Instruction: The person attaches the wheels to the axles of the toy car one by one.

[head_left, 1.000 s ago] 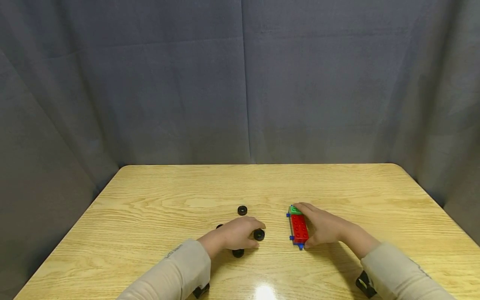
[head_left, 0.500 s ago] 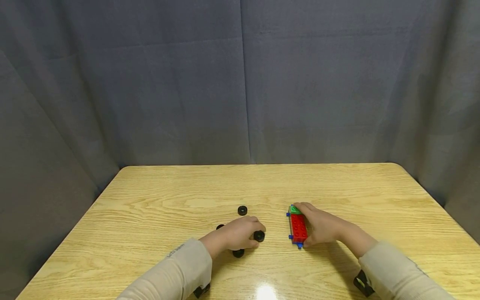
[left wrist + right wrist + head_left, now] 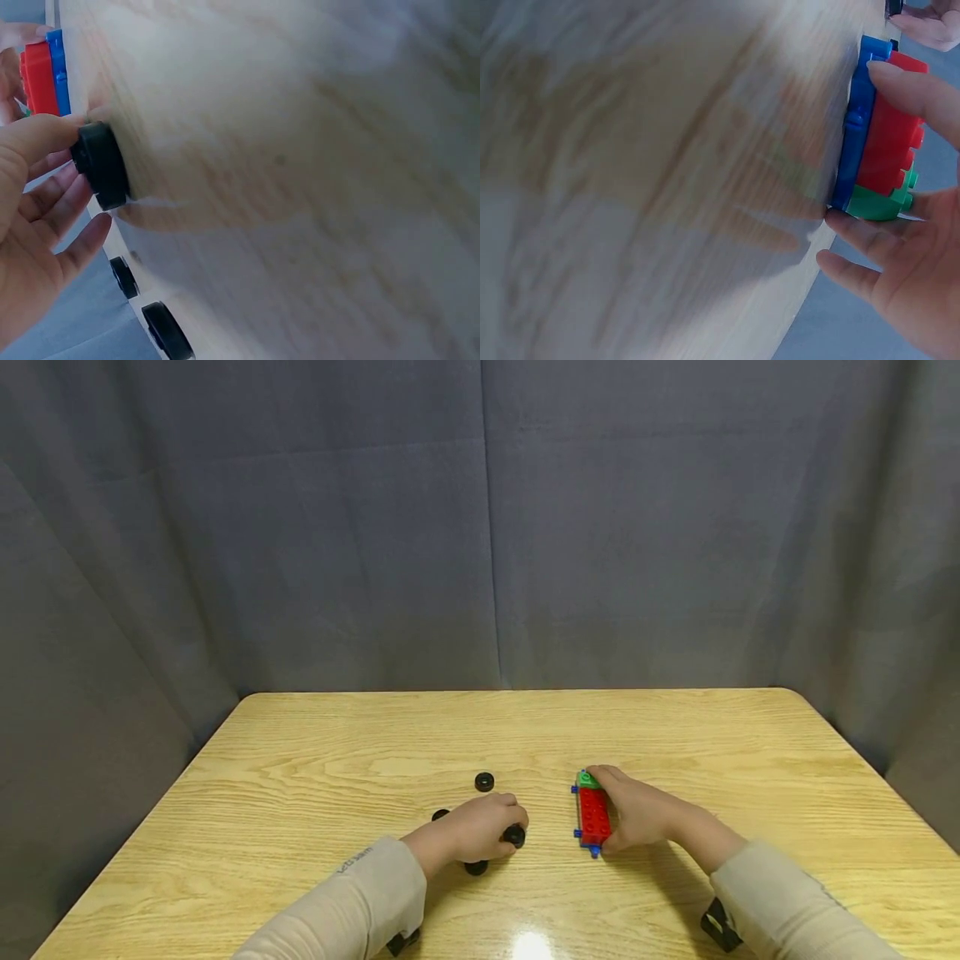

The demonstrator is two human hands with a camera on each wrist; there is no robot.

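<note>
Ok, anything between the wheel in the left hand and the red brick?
Bare table from the wheel, then blue pegs beside the red brick, as the head view shows.

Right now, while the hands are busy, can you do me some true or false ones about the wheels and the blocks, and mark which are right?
1. The left hand holds a wheel. True.
2. The right hand holds the toy. True.
3. That wheel is on the toy. False: it is apart from the toy, in the left hand.
4. The red block sits on the blue base. True.
5. The block at the toy's far end is yellow. False: that is the green block.
6. Only one wheel is in sight. False: the head view shows four.
</note>
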